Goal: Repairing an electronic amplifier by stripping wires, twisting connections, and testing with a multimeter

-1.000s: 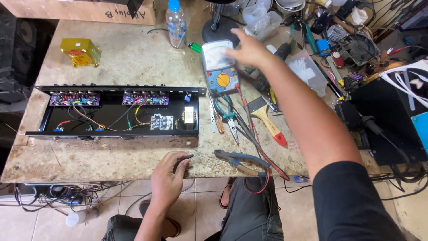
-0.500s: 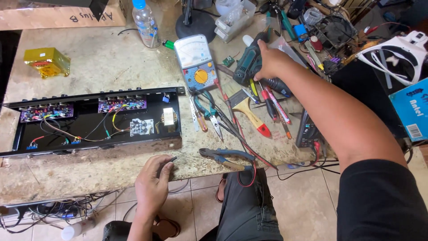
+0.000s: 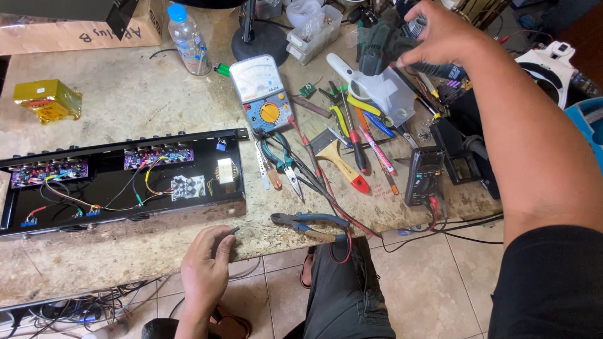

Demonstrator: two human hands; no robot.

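My right hand [image 3: 443, 34] reaches to the far right of the stone table [image 3: 125, 100]. Its fingers close around a dark cylindrical tool [image 3: 433, 68] that lies next to a dark green power tool [image 3: 377, 41]; the grip is slightly blurred. My left hand [image 3: 206, 263] rests at the table's front edge, fingers curled, pinching a small dark part [image 3: 233, 231]. Just beyond that hand lies an open black chassis [image 3: 19, 213] with circuit boards and coloured wires inside. A grey analog multimeter [image 3: 264, 94] lies between my two hands, touched by neither.
Blue-handled pliers [image 3: 308, 223] lie at the front edge. Cutters, screwdrivers and a paint brush [image 3: 336, 157] crowd the middle, with a black digital meter [image 3: 424, 176] to the right. A water bottle [image 3: 188, 41], a yellow transformer [image 3: 47, 100] and a cardboard box [image 3: 75, 31] stand at the back left.
My right hand has left the analog multimeter and moved right and farther back onto the dark tool. My left hand has stayed at the table's front edge.
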